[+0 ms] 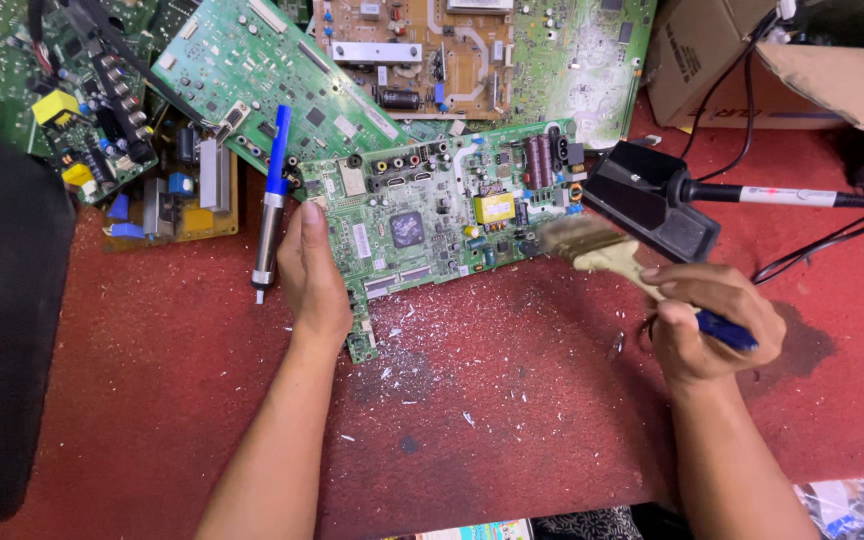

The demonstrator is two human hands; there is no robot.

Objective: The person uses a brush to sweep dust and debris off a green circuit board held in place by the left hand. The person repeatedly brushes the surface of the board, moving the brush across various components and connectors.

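Pressing the green circuit board (432,215) flat on the red surface (512,420), the left hand (314,280) steadies it; the right hand (714,325) grips a paintbrush (602,250) closed, and hard strokes could shift the board or loosen small parts.

Arms: both bare, no sleeves reaching the forearms.
Left hand (314,282): no glove, ring or watch.
Right hand (714,322): likewise ungloved, wrist unadorned.

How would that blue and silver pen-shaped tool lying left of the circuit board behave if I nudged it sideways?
The pen-shaped tool looks round and slim, so it would probably roll across the red mat. Its upper end rests against the piled boards, which may stop it quickly. It seems rigid, likely moving as one stiff piece. The left hand beside it could block it.
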